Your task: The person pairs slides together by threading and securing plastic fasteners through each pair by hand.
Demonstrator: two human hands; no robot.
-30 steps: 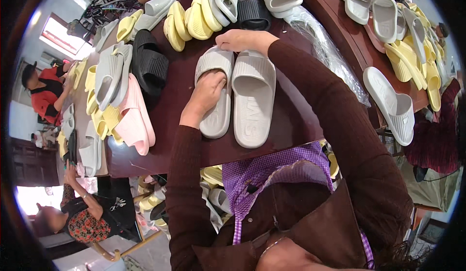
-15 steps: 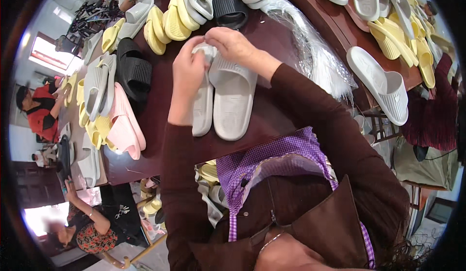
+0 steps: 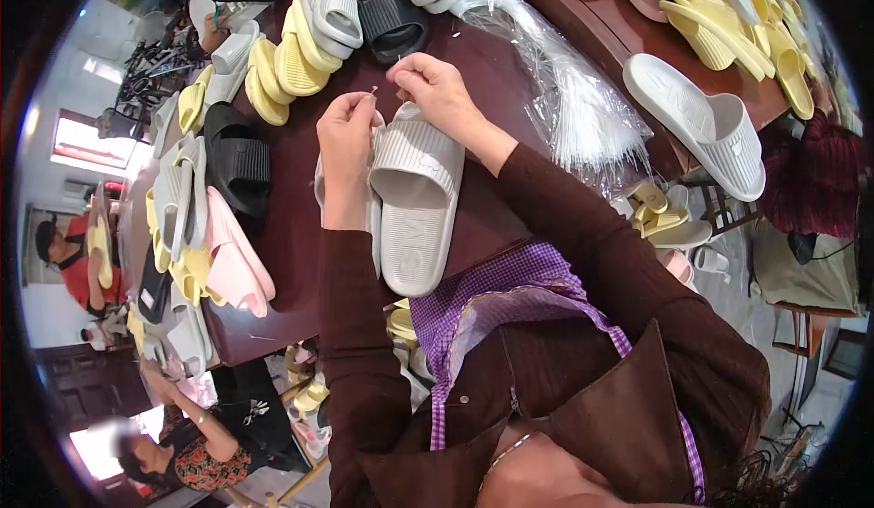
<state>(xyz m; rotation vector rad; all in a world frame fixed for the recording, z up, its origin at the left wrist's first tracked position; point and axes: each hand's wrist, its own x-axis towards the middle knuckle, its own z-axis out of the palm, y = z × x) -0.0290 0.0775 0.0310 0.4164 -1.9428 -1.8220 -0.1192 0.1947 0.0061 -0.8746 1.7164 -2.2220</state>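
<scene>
A pair of grey ribbed slide slippers lies on the dark red table, toes away from me. The right slipper [image 3: 419,235] shows fully from strap to heel, near the table's front edge; my left wrist covers most of the other. Beyond their toes, my left hand [image 3: 349,135] is closed in a pinch with a tiny pale tip above the fingers. My right hand [image 3: 439,94] pinches too, a little farther away, with a thin pale end at its fingertips. Both ends look like a thin plastic strand, too fine to follow between the hands.
A clear bag with a bundle of thin white plastic strands [image 3: 583,116] lies to the right. Black slippers [image 3: 390,16], yellow slippers [image 3: 296,62] and pink slippers [image 3: 235,258] surround the work spot. A grey slipper [image 3: 701,126] sits at the right table's edge. Co-workers sit at left.
My hands have moved apart from each other, each still pinched. The grey pair sits nearer to me and the table edge. The whole view has shifted slightly.
</scene>
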